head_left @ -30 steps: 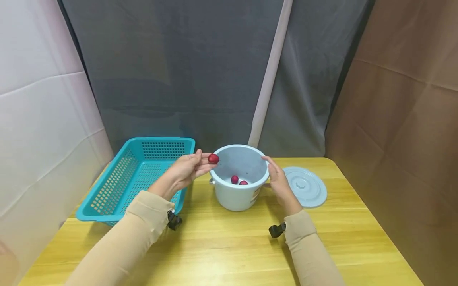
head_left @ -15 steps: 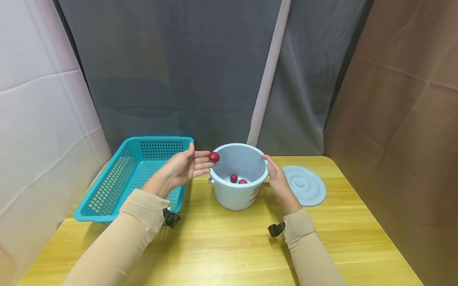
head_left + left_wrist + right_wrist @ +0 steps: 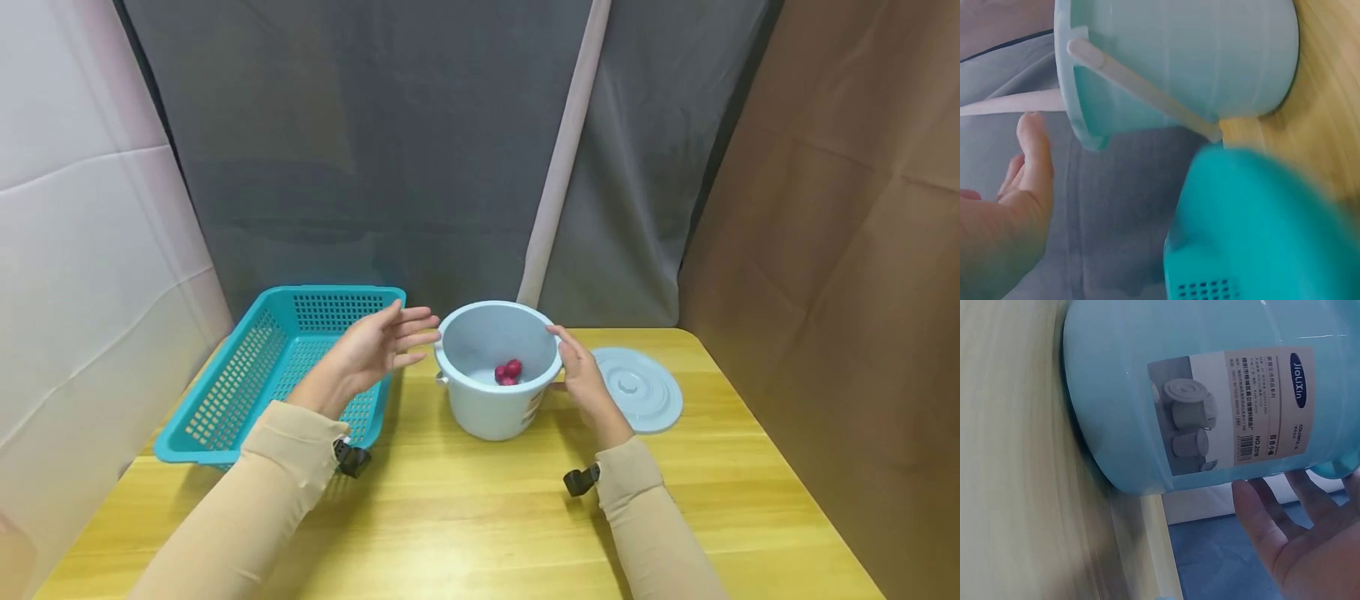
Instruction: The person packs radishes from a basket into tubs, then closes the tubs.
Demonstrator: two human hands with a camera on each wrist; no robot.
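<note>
While the left hand [image 3: 375,350] hung just beside the rim of the pale blue bucket [image 3: 487,412], its fingers were spread nearly straight and held nothing. The right hand [image 3: 581,375] rested against the far side of the bucket near the rim, fingers laid along the wall; the right wrist view showed them lying fairly straight against the labelled side rather than wrapped round it. Small red fruits [image 3: 508,372] lay bunched on the bucket floor; the cluster appeared to number three, though overlap made the count uncertain. The teal basket [image 3: 225,408], standing just left of the bucket on the wooden table [image 3: 480,517], showed no fruit in the part visible. The round lid [image 3: 637,387] lay flat on the table just right of the bucket, off the container. Judged on this evidence, moving fruit into the bucket looked finished or nearly so, and fitting the lid remained undone.
</note>
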